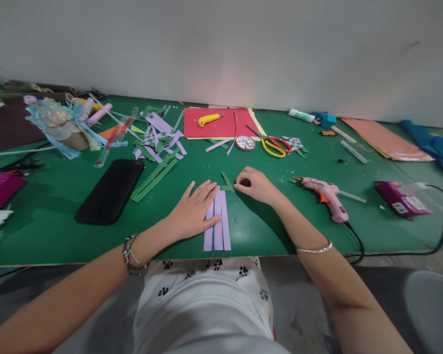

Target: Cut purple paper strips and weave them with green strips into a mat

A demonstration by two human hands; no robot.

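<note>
My left hand (195, 209) lies flat with fingers stretched over the upper ends of three lilac paper strips (226, 231), which lie side by side near the table's front edge. Just right of it, my right hand (256, 184) is closed in a pinch at the end of a short green paper strip (227, 188), which lies across the tops of the lilac strips. Another green piece sticks up at a slant beside it. The pinching fingertips partly hide the strip's end.
A black phone (110, 191) and long green strips (155, 178) lie left. Behind are paper scraps (160, 135), red paper (221, 125) with a yellow cutter (209, 119), and scissors (273, 145). At right sit a pink glue gun (324, 194) and a purple power box (401, 199) with a trailing cable.
</note>
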